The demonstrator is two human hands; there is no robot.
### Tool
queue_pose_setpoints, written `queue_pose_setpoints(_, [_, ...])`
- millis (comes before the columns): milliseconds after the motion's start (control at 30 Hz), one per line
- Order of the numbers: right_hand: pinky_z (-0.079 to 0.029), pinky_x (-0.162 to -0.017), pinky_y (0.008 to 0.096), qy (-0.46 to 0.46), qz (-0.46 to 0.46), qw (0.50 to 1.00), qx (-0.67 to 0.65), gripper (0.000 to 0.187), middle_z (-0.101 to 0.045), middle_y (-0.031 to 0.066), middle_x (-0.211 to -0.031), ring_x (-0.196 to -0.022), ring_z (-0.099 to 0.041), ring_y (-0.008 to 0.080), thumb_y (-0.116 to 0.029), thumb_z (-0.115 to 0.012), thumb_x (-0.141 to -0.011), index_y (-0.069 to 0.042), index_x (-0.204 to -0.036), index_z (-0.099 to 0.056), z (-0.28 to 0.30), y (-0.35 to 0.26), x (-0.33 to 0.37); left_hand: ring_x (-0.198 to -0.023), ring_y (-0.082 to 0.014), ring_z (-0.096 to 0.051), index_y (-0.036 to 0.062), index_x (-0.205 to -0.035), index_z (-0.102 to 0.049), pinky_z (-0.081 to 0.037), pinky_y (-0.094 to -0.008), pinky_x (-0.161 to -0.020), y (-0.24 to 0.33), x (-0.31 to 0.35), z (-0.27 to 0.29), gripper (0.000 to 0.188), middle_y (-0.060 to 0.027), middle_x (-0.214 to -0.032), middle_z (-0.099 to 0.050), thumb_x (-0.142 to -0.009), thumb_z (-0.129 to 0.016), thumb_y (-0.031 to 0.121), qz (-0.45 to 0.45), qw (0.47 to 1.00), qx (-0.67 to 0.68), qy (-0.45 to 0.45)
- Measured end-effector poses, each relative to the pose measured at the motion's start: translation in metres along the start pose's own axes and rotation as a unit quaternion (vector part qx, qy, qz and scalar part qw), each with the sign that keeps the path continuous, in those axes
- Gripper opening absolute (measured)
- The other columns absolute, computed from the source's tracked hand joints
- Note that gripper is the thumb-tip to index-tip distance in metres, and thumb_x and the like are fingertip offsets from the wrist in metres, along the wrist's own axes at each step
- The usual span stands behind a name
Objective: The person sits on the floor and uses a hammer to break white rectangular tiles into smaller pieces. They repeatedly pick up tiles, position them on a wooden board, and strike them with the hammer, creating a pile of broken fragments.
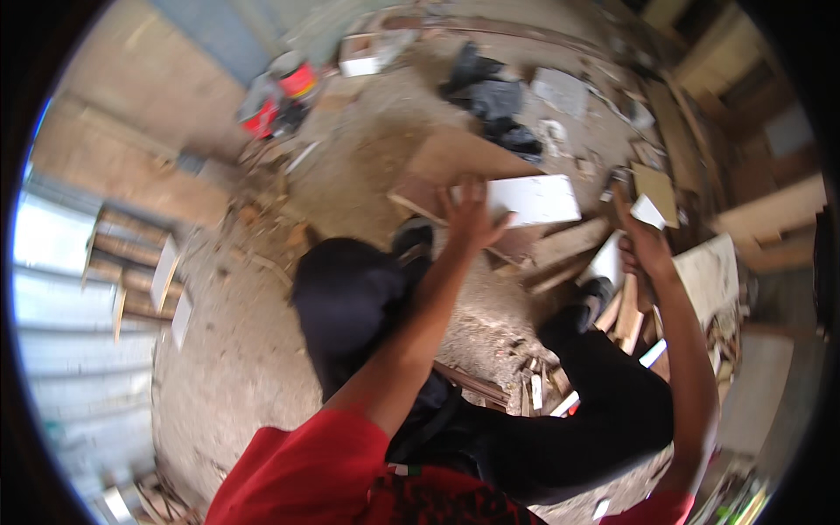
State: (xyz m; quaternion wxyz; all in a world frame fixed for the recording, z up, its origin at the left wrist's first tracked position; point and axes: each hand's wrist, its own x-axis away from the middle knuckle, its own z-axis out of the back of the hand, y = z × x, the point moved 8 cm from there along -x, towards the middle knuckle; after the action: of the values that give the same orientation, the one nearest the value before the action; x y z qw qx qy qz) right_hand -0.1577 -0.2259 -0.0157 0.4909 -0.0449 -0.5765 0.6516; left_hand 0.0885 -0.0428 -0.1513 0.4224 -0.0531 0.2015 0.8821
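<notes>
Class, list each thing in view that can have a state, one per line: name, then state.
Left hand: touching the white board's left end; grip unclear
Right hand: closed around the hammer
Hammer: held, head pointing away from the person
White board: partly covering the brown board
Brown board: partly covered
Black plastic bag: crumpled, on the ground

My right hand (646, 249) is kinda blurry and hides part of the tool (622, 198); shirt's (302, 472) cut off down low.

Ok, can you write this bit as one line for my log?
left hand: on white rectangular board | right hand: gripping brown-handled tool, likely hammer | under board: brown wooden panel
</notes>
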Motion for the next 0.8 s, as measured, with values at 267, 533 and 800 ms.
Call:
queue_pose_setpoints(267, [-0.043,-0.042,0.0294,-0.023,-0.009,0.999,0.045,0.049,-0.051,0.0012,-0.067,-0.044,-0.046,0.0099,-0.048,-0.054,-0.101,0.001,-0.102,-0.057,0.007,0.014,-0.013,-0.140,-0.0365,-0.036,0.0020,-0.149,-0.038,-0.017,-0.0645,-0.116,0.010,-0.006,0.002,0.094,-0.0211,-0.149,-0.041,-0.087,-0.053,0.071,-0.046,0.999,0.008,0.005])
queue_pose_setpoints(533, [-0.045,-0.044,0.0305,-0.016,-0.020,0.999,0.049,0.045,-0.054,0.0050,-0.069,-0.051,-0.052,0.0122,-0.041,-0.056,-0.100,0.005,-0.098,-0.054,0.005,0.008,0.006,-0.131,-0.0395,-0.043,-0.0006,-0.147,-0.038,-0.021,-0.0623,-0.114,-0.003,-0.005,0.010,0.096,-0.0215,-0.143,-0.044,-0.085,-0.060,0.068,-0.094,0.995,0.034,0.004])
queue_pose_setpoints(800, [-0.049,-0.046,0.0338,0.010,0.012,0.983,0.185,0.048,-0.059,0.0082,-0.064,-0.049,-0.059,0.0158,-0.043,-0.059,-0.096,0.004,-0.088,-0.057,0.024,0.019,0.003,-0.140,-0.0402,-0.035,-0.0020,-0.149,-0.034,-0.012,-0.0677,-0.116,0.030,-0.004,0.018,0.115,-0.0249,-0.148,-0.039,-0.073,-0.063,0.080,-0.121,0.991,-0.051,-0.036])
